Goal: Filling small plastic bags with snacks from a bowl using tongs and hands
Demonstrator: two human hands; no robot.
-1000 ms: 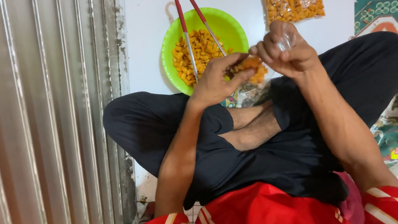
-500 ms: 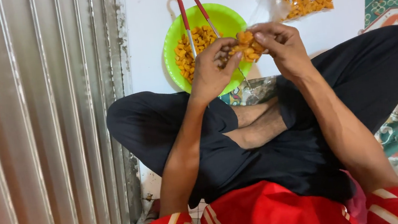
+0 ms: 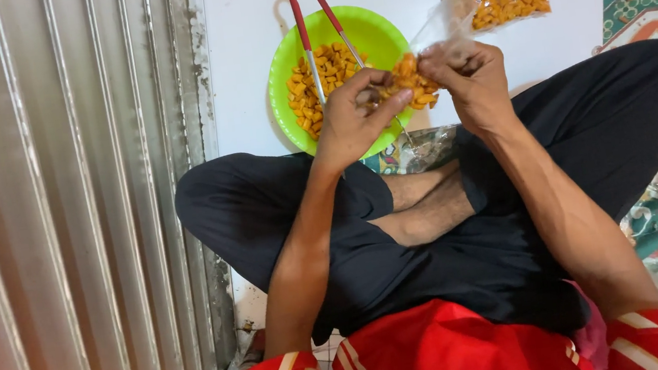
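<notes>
clear thin plastic, your bag [image 3: 424, 73] of orange snacks sits pinched between your left hand [image 3: 350, 119] and right hand [image 3: 473, 79], above the green bowl's [image 3: 281, 65] near rim. it looks light, crinkly and slippery; grip the neck, not the crushable snacks.

A small clear plastic bag [image 3: 423, 65] is held up in the air above the crossed legs. It is partly full of little orange snack pieces [image 3: 411, 87], bunched at the bottom. Its crinkly open top points toward 1 o'clock.
</notes>
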